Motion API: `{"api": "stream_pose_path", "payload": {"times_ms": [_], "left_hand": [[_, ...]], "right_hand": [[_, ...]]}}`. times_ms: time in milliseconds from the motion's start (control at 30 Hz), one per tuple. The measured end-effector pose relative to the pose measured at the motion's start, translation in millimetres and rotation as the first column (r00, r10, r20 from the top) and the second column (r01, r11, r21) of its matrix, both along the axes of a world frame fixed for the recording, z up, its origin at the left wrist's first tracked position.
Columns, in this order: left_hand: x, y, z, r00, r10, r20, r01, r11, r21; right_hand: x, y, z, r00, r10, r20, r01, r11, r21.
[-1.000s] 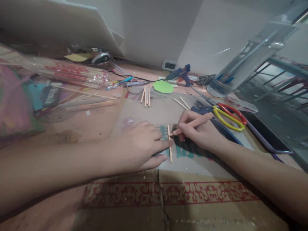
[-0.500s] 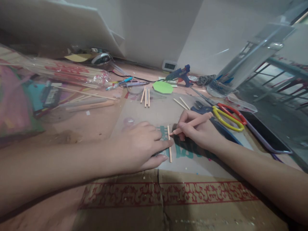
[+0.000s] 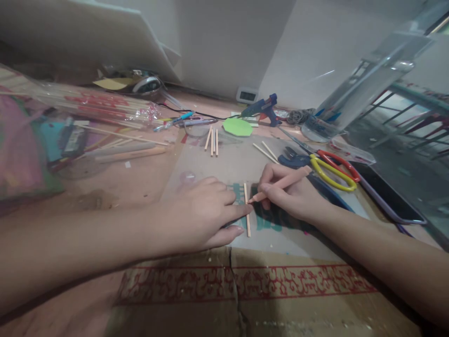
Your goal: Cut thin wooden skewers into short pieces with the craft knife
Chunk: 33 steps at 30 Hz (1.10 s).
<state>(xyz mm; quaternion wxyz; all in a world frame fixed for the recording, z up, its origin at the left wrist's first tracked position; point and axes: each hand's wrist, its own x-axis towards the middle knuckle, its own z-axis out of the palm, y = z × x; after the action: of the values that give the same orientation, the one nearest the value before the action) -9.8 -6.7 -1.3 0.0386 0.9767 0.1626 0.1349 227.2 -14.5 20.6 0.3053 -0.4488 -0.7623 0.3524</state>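
Note:
My left hand (image 3: 206, 213) lies low over the sheet, index finger stretched out and its tip pressing on a short wooden stick (image 3: 248, 228). Its thumb is spread apart below; the other fingers bend loosely. In my right hand (image 3: 286, 194) is a peach-coloured felt-tip pen (image 3: 280, 182), tilted with its tip at the stick, just above the left fingertip. The stick lies roughly upright in view on a pale sheet (image 3: 224, 164) with green markings. Several similar cut sticks (image 3: 212, 142) lie further back, and two more sticks (image 3: 265, 152) lie beyond the right hand.
Scissors (image 3: 333, 173) with red and yellow handles, dark-handled pliers (image 3: 293, 159) and a phone (image 3: 389, 194) lie at the right. A blue glue gun (image 3: 261, 110), green paper shape (image 3: 237, 127) and clear container (image 3: 322, 126) stand behind. Bagged sticks (image 3: 101, 105) lie left.
The pen tip and my right hand have moved slightly down along the stick toward the left fingertip. My left hand and the stick have stayed in place.

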Motion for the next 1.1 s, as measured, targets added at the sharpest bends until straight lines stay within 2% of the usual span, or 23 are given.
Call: {"api": "stream_pose_path", "payload": {"times_ms": [167,367,633,800,867,1100], "left_hand": [[0.7,0.2,-0.1,1.000,-0.006,0.014,0.007,1.000,-0.010],[-0.3,-0.2,0.7,1.000,-0.005,0.004,0.005,1.000,-0.017],[0.1,0.0,-0.7,1.000,0.003,0.000,-0.003,1.000,-0.028],[0.2,-0.7,-0.2,1.000,0.012,-0.014,-0.012,1.000,-0.017],[0.4,-1.0,0.2,1.000,0.010,-0.006,-0.010,1.000,-0.011],[0.6,-0.4,0.7,1.000,0.003,0.001,-0.003,0.999,-0.032]], "right_hand": [[-0.4,0.9,-2.1,0.991,-0.128,0.037,0.125,0.990,0.064],[-0.7,1.3,-1.9,0.998,-0.055,0.033,0.053,0.998,0.046],[-5.3,1.1,-0.8,0.982,-0.182,0.057,0.173,0.976,0.133],[-2.8,-1.0,-1.7,0.996,-0.073,0.042,0.071,0.996,0.051],[-2.7,-0.6,-1.8,0.997,-0.065,0.042,0.063,0.997,0.051],[-6.7,3.4,-0.5,0.973,-0.222,0.059,0.213,0.968,0.130]]}}
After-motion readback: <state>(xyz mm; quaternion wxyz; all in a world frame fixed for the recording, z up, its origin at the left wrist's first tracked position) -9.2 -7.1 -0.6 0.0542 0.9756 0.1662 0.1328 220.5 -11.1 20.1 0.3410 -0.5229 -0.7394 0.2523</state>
